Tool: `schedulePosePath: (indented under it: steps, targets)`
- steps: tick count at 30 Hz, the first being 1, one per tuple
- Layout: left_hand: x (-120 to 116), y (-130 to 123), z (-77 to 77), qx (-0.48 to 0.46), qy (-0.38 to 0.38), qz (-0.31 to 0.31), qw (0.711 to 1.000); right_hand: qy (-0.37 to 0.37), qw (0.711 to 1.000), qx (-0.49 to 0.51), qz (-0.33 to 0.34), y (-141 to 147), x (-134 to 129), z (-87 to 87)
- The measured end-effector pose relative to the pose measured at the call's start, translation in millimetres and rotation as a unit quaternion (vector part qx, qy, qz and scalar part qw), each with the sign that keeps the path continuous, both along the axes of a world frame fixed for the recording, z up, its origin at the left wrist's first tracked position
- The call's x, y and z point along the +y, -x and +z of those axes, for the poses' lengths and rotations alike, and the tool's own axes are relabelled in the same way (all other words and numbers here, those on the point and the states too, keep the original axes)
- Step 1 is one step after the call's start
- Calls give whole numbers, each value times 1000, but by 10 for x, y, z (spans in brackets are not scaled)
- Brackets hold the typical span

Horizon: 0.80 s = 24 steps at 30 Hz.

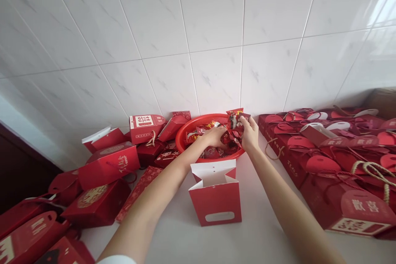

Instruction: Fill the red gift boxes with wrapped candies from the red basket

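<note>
Both hands are at a round red plastic basket (182, 144) filled with wrapped candies (213, 152). My left hand (215, 137) reaches down into the candies; its fingertips are hidden among the wrappers, so its grip does not show. At the basket's right side my right hand (250, 134) is closed on several wrapped candies (236, 120), held up above the rim. In front of the basket, between my forearms, a red paper gift box (215, 204) stands upright with its top open and a pale oval on its front. I cannot see its bottom inside.
Red gift boxes (108, 165) lie piled on the left, some tilted. Rows of closed red boxes (349, 202) with cord handles fill the right side. A white tiled wall (216, 74) rises behind the white tabletop (176, 235). A cord loop (274, 150) sticks out toward my right forearm.
</note>
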<state>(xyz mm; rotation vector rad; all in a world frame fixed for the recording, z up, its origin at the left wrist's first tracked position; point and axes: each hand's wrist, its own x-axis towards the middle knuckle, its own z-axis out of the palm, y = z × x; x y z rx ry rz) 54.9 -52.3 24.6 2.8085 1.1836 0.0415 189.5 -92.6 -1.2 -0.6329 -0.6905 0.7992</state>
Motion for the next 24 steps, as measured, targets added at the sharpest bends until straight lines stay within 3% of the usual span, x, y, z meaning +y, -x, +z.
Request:
schedulePosePath:
  steps: [5,12,14,16,20,24]
  targets:
    - [7,-55,-26,0,-34,57,998,1,1000,10,3,-1,-4,-3]
    - [38,119,-19,-51,-104,172,978,4,1000,-2,-5,1,-4,-8]
    - [35,142,-20,-55,-113,176,976,4,1000,-1,-3,5,-7,-6]
    - [4,131,-16,-64,-124,148,979,7,1000,2,-1,8,-12,-1]
    - [-97,41,23,-48,-132,29,990,9,1000,1,-5,13,-25,19]
    - [-114,-86,12,22,-21,-103,994,4,1000,-13,-19,12,-38,36]
